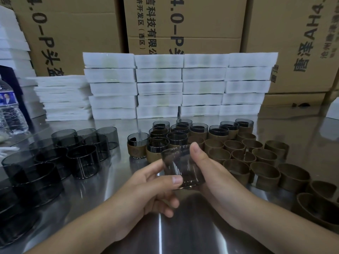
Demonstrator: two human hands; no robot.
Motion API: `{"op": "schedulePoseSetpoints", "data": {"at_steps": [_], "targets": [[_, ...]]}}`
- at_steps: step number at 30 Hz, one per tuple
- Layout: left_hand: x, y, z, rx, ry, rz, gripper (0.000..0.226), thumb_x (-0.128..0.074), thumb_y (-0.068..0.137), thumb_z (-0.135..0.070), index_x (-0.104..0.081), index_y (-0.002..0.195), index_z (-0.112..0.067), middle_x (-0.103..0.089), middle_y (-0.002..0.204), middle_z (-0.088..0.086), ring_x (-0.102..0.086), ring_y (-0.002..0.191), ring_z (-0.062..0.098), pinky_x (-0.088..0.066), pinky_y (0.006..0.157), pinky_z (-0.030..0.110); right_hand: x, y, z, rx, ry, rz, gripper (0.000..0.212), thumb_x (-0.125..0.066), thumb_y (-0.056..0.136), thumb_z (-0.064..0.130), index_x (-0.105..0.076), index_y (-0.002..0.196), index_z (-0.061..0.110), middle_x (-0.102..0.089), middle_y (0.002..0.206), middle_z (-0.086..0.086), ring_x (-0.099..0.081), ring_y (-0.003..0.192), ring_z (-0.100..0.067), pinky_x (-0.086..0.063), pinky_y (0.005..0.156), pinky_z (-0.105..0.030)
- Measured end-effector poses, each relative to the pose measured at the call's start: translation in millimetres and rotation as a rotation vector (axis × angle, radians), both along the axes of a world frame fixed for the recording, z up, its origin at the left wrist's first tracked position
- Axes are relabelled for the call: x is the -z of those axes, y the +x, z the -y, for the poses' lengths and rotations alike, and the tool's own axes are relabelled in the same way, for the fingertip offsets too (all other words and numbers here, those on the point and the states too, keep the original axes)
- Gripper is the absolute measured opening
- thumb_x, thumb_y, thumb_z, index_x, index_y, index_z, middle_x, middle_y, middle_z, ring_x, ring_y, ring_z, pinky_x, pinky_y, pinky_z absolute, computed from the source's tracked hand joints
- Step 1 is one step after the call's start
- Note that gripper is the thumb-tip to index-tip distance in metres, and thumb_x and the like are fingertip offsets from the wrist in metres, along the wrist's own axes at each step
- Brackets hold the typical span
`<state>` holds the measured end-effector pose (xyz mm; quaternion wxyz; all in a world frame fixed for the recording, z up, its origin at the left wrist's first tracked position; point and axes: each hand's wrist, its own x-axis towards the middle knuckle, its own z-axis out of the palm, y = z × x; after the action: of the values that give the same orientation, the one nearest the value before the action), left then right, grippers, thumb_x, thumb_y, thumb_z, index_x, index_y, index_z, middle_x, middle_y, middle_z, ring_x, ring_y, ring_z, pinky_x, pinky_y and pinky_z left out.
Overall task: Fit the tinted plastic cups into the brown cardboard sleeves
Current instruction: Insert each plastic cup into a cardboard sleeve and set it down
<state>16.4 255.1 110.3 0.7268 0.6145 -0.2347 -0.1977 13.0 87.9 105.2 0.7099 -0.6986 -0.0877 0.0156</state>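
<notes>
Both hands hold one tinted plastic cup (178,165) above the steel table, just in front of me. My left hand (152,187) grips its lower left side with the thumb across the front. My right hand (211,173) cups its right side, thumb up on the rim. No sleeve shows on this cup. Several bare tinted cups (80,158) stand in a group at the left. Empty brown cardboard sleeves (264,171) stand in rows at the right. Behind the held cup, several cups in sleeves (137,145) are clustered.
Stacks of white foam trays (179,85) line the back of the steel table (128,123), with large cardboard cartons (185,24) behind them. A clear water bottle (11,110) stands at the far left edge.
</notes>
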Motion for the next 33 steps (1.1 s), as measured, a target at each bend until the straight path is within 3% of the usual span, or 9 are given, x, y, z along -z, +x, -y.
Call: {"op": "schedulePoseSetpoints", "data": {"at_steps": [3, 10, 13, 15, 21, 24, 26, 29, 33], "targets": [[0.7, 1.9, -2.1, 0.054, -0.027, -0.021, 0.051, -0.084, 0.058, -0.036, -0.072, 0.106, -0.029, -0.070, 0.087, 0.000, -0.062, 0.058, 0.013, -0.051, 0.051, 0.024, -2.3, -0.5, 0.6, -0.090, 0.027, -0.012, 0.083, -0.053, 0.061, 0.082, -0.071, 0.109, 0.017, -0.073, 0.108, -0.009, -0.066, 0.109, -0.028, -0.038, 0.108, -0.055], [0.7, 6.8, -4.9, 0.115, -0.164, -0.147, 0.078, -0.091, 0.049, -0.043, -0.066, 0.121, -0.025, -0.070, 0.088, 0.011, -0.063, 0.057, 0.019, -0.053, 0.049, 0.029, -0.2, 0.9, -1.4, -0.076, 0.012, 0.020, 0.080, -0.052, 0.060, 0.085, -0.069, 0.112, 0.027, -0.073, 0.111, -0.003, -0.067, 0.108, -0.025, -0.044, 0.104, -0.052], [0.0, 9.5, -4.7, 0.103, -0.211, -0.240, 0.070, -0.089, 0.054, -0.041, -0.069, 0.114, -0.012, -0.069, 0.088, 0.015, -0.064, 0.058, 0.020, -0.053, 0.047, 0.029, 0.7, 0.4, -2.6, 0.050, 0.015, 0.098, 0.073, -0.057, 0.062, 0.081, -0.063, 0.113, 0.028, -0.074, 0.103, 0.004, -0.070, 0.095, -0.012, -0.055, 0.082, -0.032], [-0.9, 11.3, -4.2, 0.099, -0.211, -0.289, 0.051, -0.079, 0.065, -0.043, -0.074, 0.105, -0.011, -0.070, 0.088, 0.013, -0.066, 0.059, 0.018, -0.054, 0.047, 0.027, 0.9, -1.0, -2.3, 0.107, -0.007, 0.212, 0.064, -0.065, 0.063, 0.078, -0.058, 0.113, 0.039, -0.070, 0.103, 0.012, -0.068, 0.084, -0.002, -0.051, 0.071, -0.019], [0.5, 14.9, -6.7, 0.189, -0.200, -0.410, 0.067, -0.054, 0.084, -0.059, -0.067, 0.122, -0.006, -0.067, 0.121, 0.015, -0.071, 0.071, 0.012, -0.059, 0.063, 0.025, 4.1, -5.8, -3.5, 0.038, -0.164, 0.450, 0.065, -0.086, 0.060, 0.049, -0.054, 0.116, 0.060, -0.057, 0.122, 0.015, -0.061, 0.091, 0.003, -0.048, 0.079, -0.014], [0.9, 14.9, -5.6, 0.220, -0.170, -0.430, 0.070, -0.050, 0.085, -0.064, -0.066, 0.124, -0.009, -0.063, 0.129, 0.014, -0.072, 0.077, 0.012, -0.059, 0.069, 0.027, 3.5, -6.7, 0.7, 0.041, -0.248, 0.492, 0.070, -0.079, 0.060, 0.047, -0.049, 0.122, 0.057, -0.048, 0.124, 0.032, -0.053, 0.114, 0.005, -0.043, 0.093, -0.013], [-0.7, 15.0, -5.2, 0.251, -0.168, -0.443, 0.073, -0.053, 0.078, -0.064, -0.066, 0.124, -0.009, -0.063, 0.129, 0.015, -0.073, 0.080, 0.015, -0.059, 0.071, 0.030, 2.8, -7.0, 1.1, 0.032, -0.271, 0.502, 0.073, -0.079, 0.061, 0.047, -0.046, 0.126, 0.055, -0.044, 0.128, 0.035, -0.047, 0.124, 0.004, -0.039, 0.101, -0.014], [-0.5, 15.5, -5.7, 0.286, -0.144, -0.454, 0.074, -0.051, 0.076, -0.063, -0.067, 0.122, -0.006, -0.070, 0.116, 0.017, -0.074, 0.085, 0.021, -0.059, 0.074, 0.032, 1.0, -7.5, -0.3, 0.016, -0.234, 0.491, 0.073, -0.078, 0.060, 0.047, -0.048, 0.126, 0.052, -0.046, 0.127, 0.032, -0.050, 0.122, 0.003, -0.045, 0.093, -0.015], [2.3, 14.2, -5.6, 0.328, -0.080, -0.460, 0.072, -0.056, 0.073, -0.061, -0.071, 0.112, -0.003, -0.072, 0.101, 0.020, -0.073, 0.088, 0.028, -0.060, 0.073, 0.033, -1.4, -6.3, 0.7, 0.041, -0.212, 0.463, 0.064, -0.080, 0.062, 0.044, -0.055, 0.120, 0.044, -0.059, 0.124, 0.013, -0.059, 0.114, -0.002, -0.048, 0.097, -0.025]]}}
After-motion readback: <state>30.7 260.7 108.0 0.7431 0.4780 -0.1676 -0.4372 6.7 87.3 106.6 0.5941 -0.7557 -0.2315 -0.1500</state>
